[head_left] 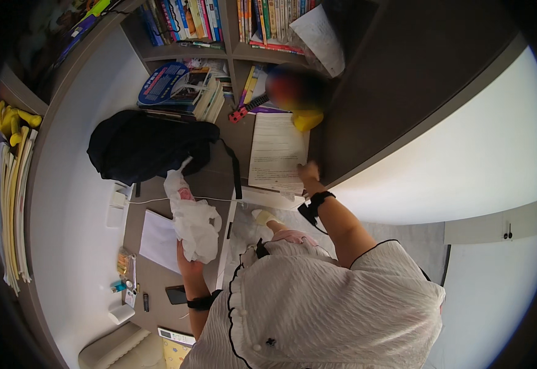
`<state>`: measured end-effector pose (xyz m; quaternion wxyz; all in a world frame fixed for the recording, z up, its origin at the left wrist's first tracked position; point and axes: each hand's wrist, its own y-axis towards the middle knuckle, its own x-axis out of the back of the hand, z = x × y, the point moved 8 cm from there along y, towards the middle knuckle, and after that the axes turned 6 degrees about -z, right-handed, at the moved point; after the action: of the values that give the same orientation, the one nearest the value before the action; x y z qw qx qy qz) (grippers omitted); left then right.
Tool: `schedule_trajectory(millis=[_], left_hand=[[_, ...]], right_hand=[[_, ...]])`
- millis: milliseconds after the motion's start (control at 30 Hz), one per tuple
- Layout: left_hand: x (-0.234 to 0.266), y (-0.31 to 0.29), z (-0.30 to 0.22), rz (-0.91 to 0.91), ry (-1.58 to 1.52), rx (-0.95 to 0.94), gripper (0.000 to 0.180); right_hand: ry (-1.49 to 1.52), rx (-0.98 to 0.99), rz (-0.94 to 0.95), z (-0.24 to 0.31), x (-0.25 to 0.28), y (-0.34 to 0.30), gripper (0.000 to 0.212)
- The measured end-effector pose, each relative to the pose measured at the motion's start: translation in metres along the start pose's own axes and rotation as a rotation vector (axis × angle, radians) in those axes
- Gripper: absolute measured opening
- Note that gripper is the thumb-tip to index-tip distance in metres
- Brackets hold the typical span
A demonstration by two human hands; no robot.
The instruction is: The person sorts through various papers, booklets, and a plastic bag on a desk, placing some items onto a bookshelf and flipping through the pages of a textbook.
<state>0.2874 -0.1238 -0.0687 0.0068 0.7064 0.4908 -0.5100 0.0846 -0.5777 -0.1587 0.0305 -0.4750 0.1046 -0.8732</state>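
My left hand (pixel 188 257) is closed on a crumpled white plastic bag (pixel 196 229) with a reddish print, over the desk. Part of its fingers is hidden behind the bag. A blank white sheet (pixel 159 240) lies on the desk beside it. My right hand (pixel 308 172) reaches to the lower right edge of a stack of printed paper (pixel 278 147). Its fingers look curled against that edge; what they hold, if anything, is hidden. Above the stack are a small red toy guitar neck (pixel 241 112) and a yellow object (pixel 307 120), next to a blurred dark patch.
A black backpack (pixel 136 144) lies on the desk, with a white cable (pixel 151 201) running below it. Behind stand piled books (pixel 201 98) and full bookshelves (pixel 274 24). A dark cabinet side (pixel 391 80) borders the right. A phone (pixel 175 295) lies near my left forearm.
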Motion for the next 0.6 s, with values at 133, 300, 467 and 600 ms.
schedule_trajectory(millis=[133,300,467,600], left_hand=[[0.02,-0.001,0.001,-0.004,0.001,-0.006,0.043],[0.024,-0.006,-0.005,-0.053,0.051,-0.08,0.045],[0.004,-0.014,-0.008,-0.081,0.09,-0.127,0.047],[-0.016,-0.016,-0.01,-0.043,0.081,-0.122,0.049]], right_hand=[[-0.023,0.111,0.266,0.004,-0.029,0.016,0.054],[0.416,-0.023,0.54,0.003,-0.044,0.0,0.046],[0.984,-0.228,0.577,0.026,-0.037,-0.004,0.031],[1.216,-0.299,0.578,0.058,-0.012,-0.001,0.027]])
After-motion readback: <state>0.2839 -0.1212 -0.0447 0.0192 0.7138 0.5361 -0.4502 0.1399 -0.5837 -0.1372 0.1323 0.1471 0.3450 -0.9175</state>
